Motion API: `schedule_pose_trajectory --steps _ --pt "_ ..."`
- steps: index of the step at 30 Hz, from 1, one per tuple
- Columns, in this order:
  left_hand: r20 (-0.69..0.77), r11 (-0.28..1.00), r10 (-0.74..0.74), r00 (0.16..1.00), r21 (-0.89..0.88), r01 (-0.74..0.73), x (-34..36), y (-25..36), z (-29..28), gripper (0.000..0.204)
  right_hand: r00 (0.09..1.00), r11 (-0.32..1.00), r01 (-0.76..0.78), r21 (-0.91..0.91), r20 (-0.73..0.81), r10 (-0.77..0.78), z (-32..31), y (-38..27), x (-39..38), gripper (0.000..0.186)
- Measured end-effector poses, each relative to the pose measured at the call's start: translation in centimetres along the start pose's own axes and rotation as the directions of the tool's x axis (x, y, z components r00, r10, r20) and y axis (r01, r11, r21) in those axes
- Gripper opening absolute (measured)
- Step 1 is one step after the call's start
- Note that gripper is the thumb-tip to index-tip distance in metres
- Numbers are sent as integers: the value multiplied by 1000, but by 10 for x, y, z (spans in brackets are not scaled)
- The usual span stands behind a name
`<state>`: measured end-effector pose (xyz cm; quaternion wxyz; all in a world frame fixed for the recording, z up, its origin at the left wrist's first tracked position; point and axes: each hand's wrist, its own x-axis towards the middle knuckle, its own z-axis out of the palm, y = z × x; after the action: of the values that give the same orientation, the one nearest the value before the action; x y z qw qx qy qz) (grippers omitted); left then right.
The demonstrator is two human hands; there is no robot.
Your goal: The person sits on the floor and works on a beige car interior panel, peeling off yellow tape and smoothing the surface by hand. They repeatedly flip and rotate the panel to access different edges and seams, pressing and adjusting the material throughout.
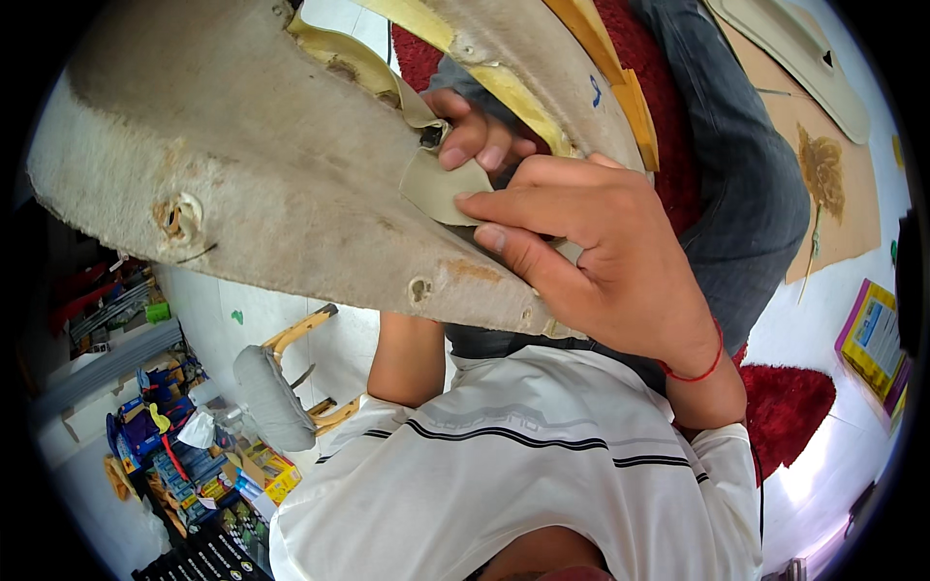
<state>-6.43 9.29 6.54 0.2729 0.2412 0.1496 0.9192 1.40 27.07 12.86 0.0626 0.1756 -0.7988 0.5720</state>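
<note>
A large grey-beige trim panel (242,184) with a felt-like back, small holes and a long opening lies tilted over my lap. A smooth beige covering flap (441,189) stands up at the near end of the opening. My right hand (591,242), a red string on its wrist, pinches the flap's edge between thumb and forefinger. From beneath the panel my left hand (475,134) comes up through the opening, its curled fingers gripping the flap from the far side; the panel hides its palm. Yellowish edging (509,92) runs along parts of the opening.
Wooden bars (605,58) touch the panel's far right. A red rug (790,402) lies under me. On the right, cardboard (852,208) carries a brown smear, a thin stick (812,242) and another beige panel (804,58). A grey-cushioned chair (276,392) and cluttered boxes (276,470) stand left.
</note>
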Motion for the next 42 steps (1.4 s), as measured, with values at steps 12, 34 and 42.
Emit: schedule_pose_trajectory --steps 12,34,42 --pt "-183 971 -237 954 -34 235 -21 4 -6 31 996 997 57 57 72 -61 0 16 -11 37" --pt "-308 966 -51 950 225 125 -13 -16 16 31 990 962 69 263 -139 -33 15 29 -13 23" --pt "-106 996 -85 991 12 86 -19 -25 -10 32 997 997 78 29 18 -78 9 17 -17 34"
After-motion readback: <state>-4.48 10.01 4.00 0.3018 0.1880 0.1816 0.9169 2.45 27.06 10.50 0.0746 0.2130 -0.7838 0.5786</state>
